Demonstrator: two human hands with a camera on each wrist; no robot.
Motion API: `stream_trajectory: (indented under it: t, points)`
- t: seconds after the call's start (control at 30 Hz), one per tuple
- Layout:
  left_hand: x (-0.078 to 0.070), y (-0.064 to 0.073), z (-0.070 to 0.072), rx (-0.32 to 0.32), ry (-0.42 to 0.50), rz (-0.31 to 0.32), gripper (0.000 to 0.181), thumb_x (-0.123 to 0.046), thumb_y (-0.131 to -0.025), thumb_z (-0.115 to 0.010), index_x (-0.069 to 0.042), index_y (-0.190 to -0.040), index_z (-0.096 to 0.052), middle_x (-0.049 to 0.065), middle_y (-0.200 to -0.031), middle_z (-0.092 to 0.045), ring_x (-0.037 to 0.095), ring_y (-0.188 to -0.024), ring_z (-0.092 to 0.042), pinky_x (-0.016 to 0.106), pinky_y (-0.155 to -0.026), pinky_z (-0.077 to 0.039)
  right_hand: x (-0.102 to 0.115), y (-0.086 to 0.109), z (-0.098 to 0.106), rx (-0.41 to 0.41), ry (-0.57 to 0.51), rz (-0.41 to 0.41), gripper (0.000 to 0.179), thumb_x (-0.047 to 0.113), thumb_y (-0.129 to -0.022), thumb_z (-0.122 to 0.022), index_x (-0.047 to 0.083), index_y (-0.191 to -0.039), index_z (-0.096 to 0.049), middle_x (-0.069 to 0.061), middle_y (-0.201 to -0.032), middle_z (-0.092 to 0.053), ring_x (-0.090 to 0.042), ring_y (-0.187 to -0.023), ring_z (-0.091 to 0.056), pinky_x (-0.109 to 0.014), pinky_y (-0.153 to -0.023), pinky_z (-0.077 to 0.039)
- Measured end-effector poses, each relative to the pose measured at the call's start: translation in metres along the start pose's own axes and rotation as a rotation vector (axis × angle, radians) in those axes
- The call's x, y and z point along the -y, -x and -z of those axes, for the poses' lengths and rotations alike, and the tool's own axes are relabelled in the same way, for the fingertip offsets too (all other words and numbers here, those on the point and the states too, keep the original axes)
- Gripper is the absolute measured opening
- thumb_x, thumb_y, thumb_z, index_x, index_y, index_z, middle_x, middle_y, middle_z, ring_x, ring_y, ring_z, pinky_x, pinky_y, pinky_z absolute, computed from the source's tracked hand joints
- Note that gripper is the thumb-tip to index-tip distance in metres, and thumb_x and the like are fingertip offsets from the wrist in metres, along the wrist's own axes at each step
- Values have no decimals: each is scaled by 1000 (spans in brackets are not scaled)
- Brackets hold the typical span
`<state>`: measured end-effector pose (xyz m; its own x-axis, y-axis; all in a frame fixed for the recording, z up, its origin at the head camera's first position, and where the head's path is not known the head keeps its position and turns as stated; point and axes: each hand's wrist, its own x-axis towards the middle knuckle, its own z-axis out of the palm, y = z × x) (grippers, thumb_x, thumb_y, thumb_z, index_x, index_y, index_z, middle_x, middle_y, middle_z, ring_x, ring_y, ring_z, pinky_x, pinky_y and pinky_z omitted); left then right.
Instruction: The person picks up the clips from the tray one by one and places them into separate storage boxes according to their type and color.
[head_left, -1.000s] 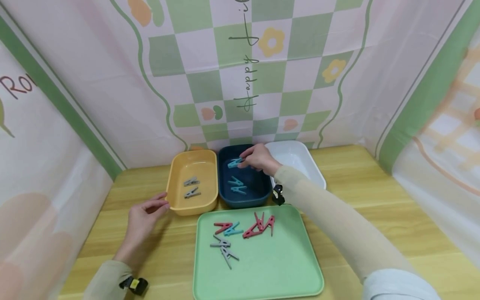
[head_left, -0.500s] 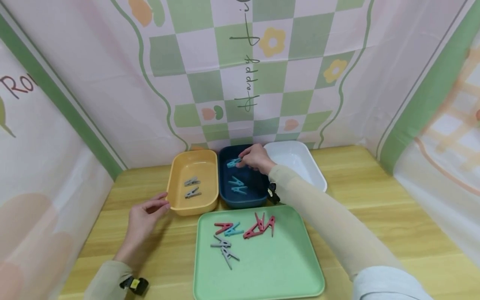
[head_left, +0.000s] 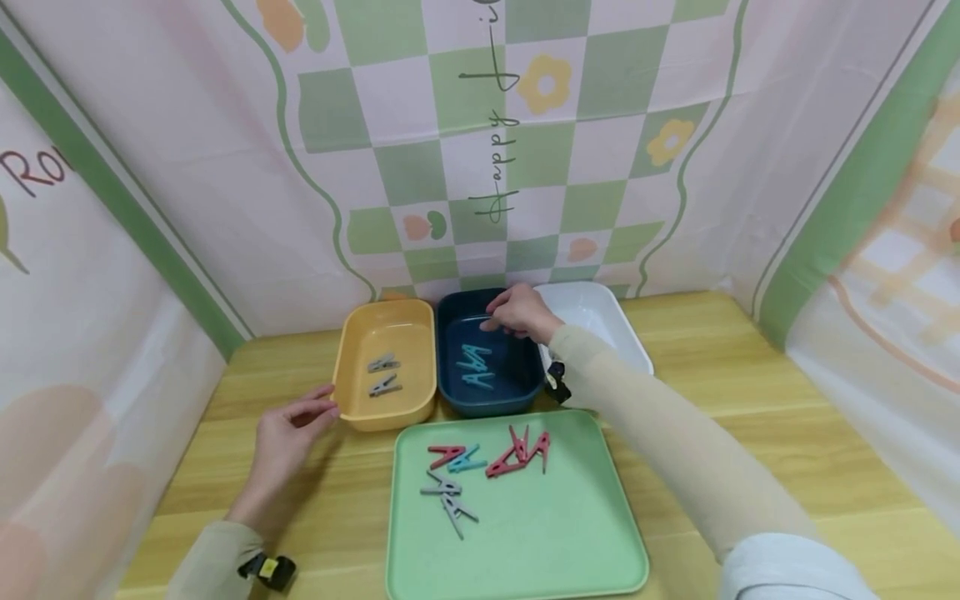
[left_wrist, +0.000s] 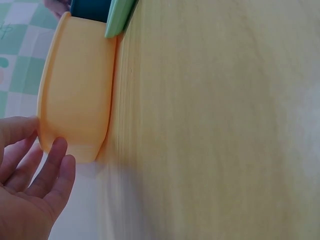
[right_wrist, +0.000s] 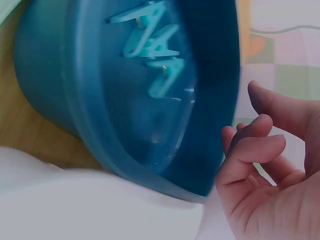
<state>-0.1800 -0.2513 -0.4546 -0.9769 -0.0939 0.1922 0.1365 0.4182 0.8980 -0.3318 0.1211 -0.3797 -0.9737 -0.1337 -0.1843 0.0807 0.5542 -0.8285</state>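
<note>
Legible far beyond the fingers, on the green-and-white checked fabric backdrop (head_left: 532, 154): "Happy", in thin dark script turned sideways, with further letters running off the top; to the left of all fingers, on the white fabric side panel (head_left: 82, 333): "Ro", with the next letter cut off. Released, loosely bent, with thumb and forefinger apart: fingers of the right hand (head_left: 520, 312). Below those fingertips and nearer the wearer, clear of contact: three turquoise plastic clothespins (head_left: 477, 380), close together in the navy-blue rectangular plastic tray (head_left: 510, 396). Relaxed and touching the near left corner of the yellow rectangular plastic tray (head_left: 420, 404): fingers of the left hand (head_left: 288, 429). To the right of these, inside that tray: two grey plastic clothespins (head_left: 385, 387). Right of the right-hand fingers, partly behind the forearm: white rectangular plastic tray (head_left: 592, 300). Nearer than those fingers: mint-green flat rectangular tray (head_left: 555, 542), with four red, one turquoise and two grey clothespins.
</note>
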Motion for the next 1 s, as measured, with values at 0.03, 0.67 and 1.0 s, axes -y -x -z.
stream_trajectory:
  t: [0.03, 0.67, 1.0]
  points:
    - [0, 0, 0, 0, -1, -1, 17, -8, -95, -81, 4, -107, -80, 13, -132, -71, 7, -109, -70, 16, -82, -58, 1, 1, 2, 0, -5, 6, 40, 12, -89, -86, -1, -125, -74, -7, -81, -69, -18, -59, -55, -23, -45, -38]
    - [0, 0, 1, -12, 10, 16, 17, -6, -94, -81, 6, -106, -79, 15, -133, -70, 2, -108, -69, 16, -84, -57, 8, 67, 23, 33, -29, 135, 31, 23, -94, -83, 9, -122, -77, -6, -103, -78, -24, -67, -59, -29, -50, -41]
    - [0, 0, 0, -3, 1, 18, 18, -8, -94, -82, 4, -108, -79, 12, -132, -71, 11, -112, -70, 15, -84, -57, -8, 101, 26, 11, -50, 225, 27, 17, -94, -83, 5, -117, -77, -9, -104, -77, -28, -84, -66, -43, -71, -59]
